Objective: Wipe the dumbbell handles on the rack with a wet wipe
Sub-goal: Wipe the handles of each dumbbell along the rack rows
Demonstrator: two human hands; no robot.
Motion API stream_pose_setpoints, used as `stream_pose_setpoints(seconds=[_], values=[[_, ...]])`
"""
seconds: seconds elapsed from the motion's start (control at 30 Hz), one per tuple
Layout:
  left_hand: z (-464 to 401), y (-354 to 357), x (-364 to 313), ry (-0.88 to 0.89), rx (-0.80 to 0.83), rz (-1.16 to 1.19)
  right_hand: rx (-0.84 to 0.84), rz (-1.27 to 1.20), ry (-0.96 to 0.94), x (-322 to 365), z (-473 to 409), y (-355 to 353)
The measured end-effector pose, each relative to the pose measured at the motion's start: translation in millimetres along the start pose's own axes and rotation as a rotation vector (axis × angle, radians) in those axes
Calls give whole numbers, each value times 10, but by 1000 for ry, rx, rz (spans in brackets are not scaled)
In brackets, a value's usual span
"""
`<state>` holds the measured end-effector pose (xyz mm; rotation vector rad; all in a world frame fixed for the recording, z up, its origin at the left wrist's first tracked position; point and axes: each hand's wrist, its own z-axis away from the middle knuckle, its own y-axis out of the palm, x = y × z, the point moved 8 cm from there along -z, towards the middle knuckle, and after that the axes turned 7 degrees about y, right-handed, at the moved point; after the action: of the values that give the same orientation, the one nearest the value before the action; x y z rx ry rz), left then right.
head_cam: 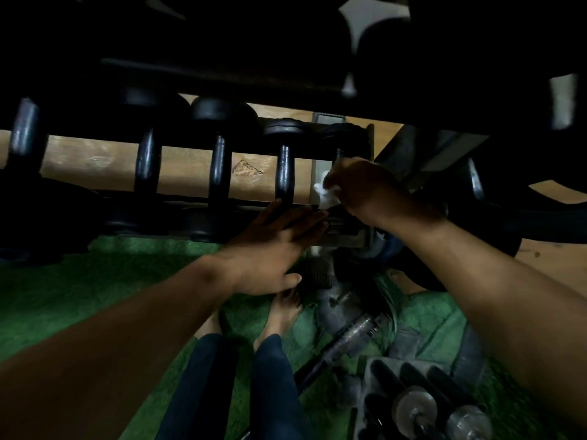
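Several black dumbbells lie side by side on the low rack (197, 198), their glossy handles pointing away from me. My right hand (365, 188) grips a white wet wipe (324, 193) around the handle of the rightmost dumbbell (339, 154), which is mostly hidden by the hand. My left hand (279, 242) lies flat with straight fingers on the rack's front rail, just below the neighbouring dumbbell handle (284, 173).
A higher rack shelf (222, 77) with dark weights hangs over the row. Green carpet (79, 287) covers the floor. Bars, weight plates and a tray of chrome dumbbell parts (419, 404) lie at lower right. My bare feet (282, 315) stand under the hands.
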<state>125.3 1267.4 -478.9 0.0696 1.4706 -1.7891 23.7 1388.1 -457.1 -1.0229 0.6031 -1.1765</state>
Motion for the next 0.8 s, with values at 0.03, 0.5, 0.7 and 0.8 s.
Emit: stream_pose_setpoints(seconds=[0.03, 0.5, 0.7, 0.8], values=[[0, 0, -1, -7, 5, -2, 62, 46, -47, 49, 11, 70], [-5, 23, 3, -30, -22, -40, -183, 90, 82, -117, -91, -178], [-15, 32, 2, -47, -40, -27, -430, -267, 349, -373, -28, -137], [-9, 35, 6, -50, -20, -22, -375, -268, 447, -438, 18, -66]])
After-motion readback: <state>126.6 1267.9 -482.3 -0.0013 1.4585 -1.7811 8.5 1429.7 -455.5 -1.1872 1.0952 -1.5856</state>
